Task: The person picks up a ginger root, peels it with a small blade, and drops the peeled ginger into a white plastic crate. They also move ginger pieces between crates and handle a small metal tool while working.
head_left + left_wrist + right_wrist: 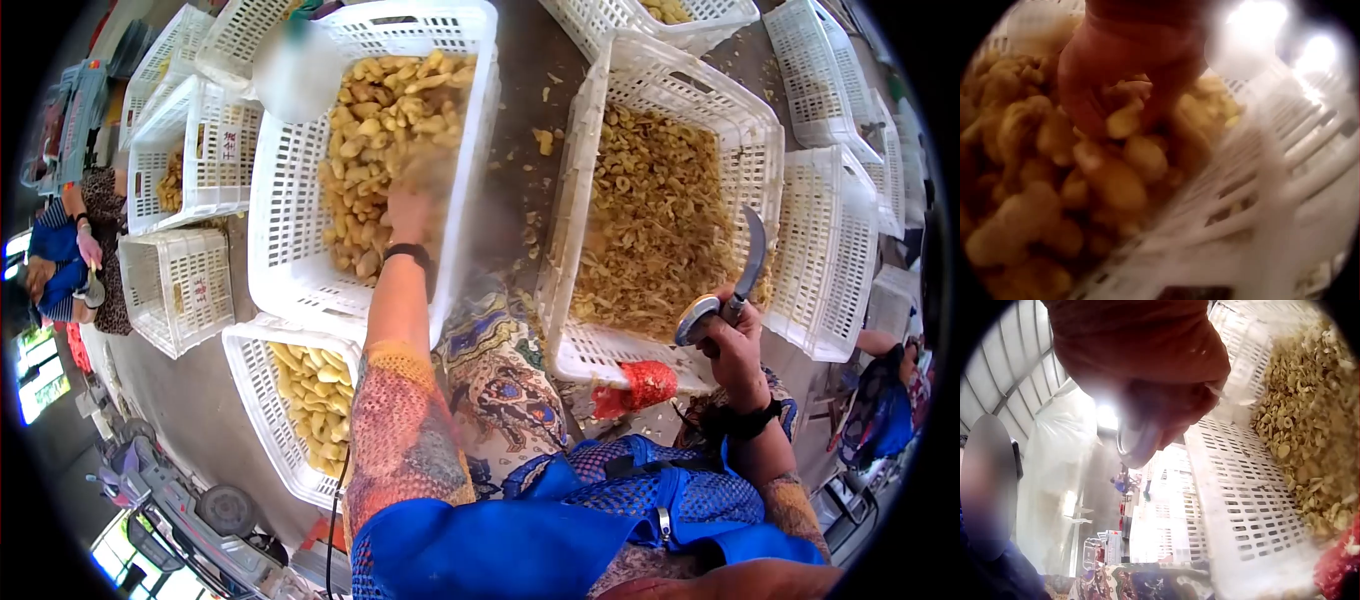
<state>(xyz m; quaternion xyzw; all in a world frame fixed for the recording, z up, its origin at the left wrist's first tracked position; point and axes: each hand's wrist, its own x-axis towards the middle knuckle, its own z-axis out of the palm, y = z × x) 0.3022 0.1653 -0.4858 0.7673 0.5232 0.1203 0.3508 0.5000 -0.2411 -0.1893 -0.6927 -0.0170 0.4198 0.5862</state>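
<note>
My left hand (pixel 408 212) reaches down into a white crate (pixel 285 215) of ginger (pixel 400 110), blurred in the head view. In the left wrist view, the thumb and fingers of that hand (pixel 1129 56) curl down around a piece of ginger (pixel 1124 122) on the pile. My right hand (pixel 735 350) grips a knife with a curved, hooked blade (pixel 752 255) pointing away from me. A round metal piece (pixel 697 320) shows at the thumb side of this hand. It is held above the near edge of a second white crate (pixel 560 240), full of ginger scraps (pixel 650 220).
A lower crate (pixel 255 400) with pale yellow ginger (pixel 310 400) stands at the left. Red mesh (pixel 645 385) hangs on the scrap crate's near rim. More white crates (pixel 820 250) line both sides. Another person (pixel 65 250) sits at the far left.
</note>
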